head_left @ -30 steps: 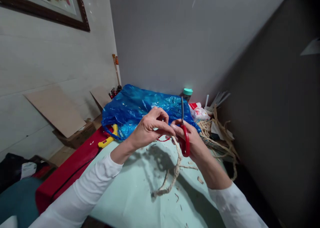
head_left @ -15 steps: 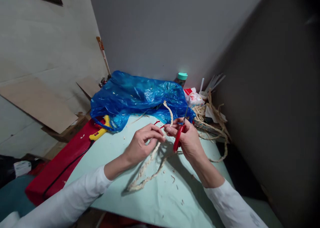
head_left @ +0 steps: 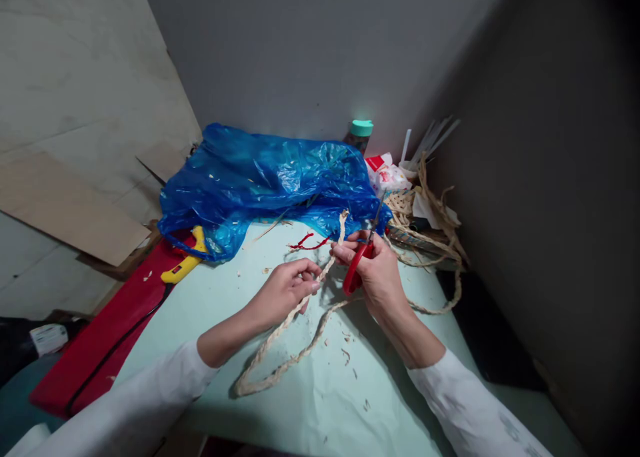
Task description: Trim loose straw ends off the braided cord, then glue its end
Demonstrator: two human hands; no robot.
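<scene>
A pale braided cord [head_left: 327,268] runs up between my hands, its short free end rising above my right fingertips. The thumb and fingers of my left hand [head_left: 280,293] are closed on the braid just below. My right hand [head_left: 380,280] has red-handled scissors [head_left: 356,270] in it, blades pointing up and away from the cord. Its thumb and forefinger also pinch at the braid, where a thin red string [head_left: 307,245] sticks out to the left. The rest of the cord loops toward me over the pale green table cover [head_left: 320,403] and passes behind my right hand.
A crumpled blue plastic bag [head_left: 270,177] spreads across the back. A yellow-handled tool with a black cable [head_left: 185,263] lies at the left edge. Back right are a green-lidded jar [head_left: 361,133], a woven piece [head_left: 400,207] and loose fibre strands [head_left: 435,203]. Small scraps dot the cover.
My left hand has drawn slightly down and left along the cord, away from my right fingers. More of the red string now shows. The scissors stay in my right hand; the view has shifted.
</scene>
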